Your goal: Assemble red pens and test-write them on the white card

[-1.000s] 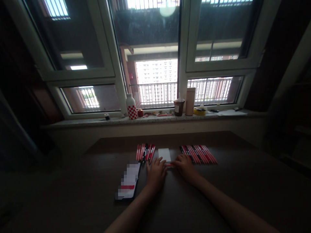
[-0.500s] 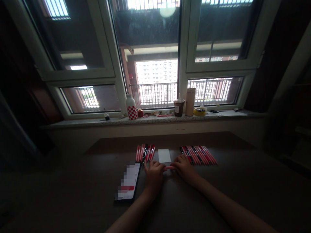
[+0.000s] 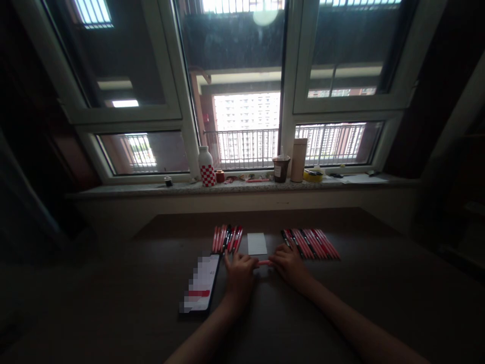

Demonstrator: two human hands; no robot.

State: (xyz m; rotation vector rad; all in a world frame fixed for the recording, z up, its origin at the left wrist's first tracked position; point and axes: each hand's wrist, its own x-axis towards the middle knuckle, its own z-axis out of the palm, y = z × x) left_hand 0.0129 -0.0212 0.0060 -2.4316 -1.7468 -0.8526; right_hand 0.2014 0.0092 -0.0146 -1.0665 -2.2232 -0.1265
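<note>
Between my two hands a pink pen lies crosswise, low over the dark table. My left hand pinches its left end, and the fingers of my right hand are closed on its right end. Just beyond the pen is a small white paper pad. A row of pink, red and black pens lies past my left hand. Another, wider row of similar pens lies beyond my right hand. My fingers hide both ends of the held pen.
A phone with a lit screen lies left of my left wrist on the table. On the windowsill stand a red-checked white bottle, a dark drink cup, a tan tumbler and a yellow tape roll.
The camera view has shifted slightly. Both hands keep their hold on the pink pen, with hardly any movement.
</note>
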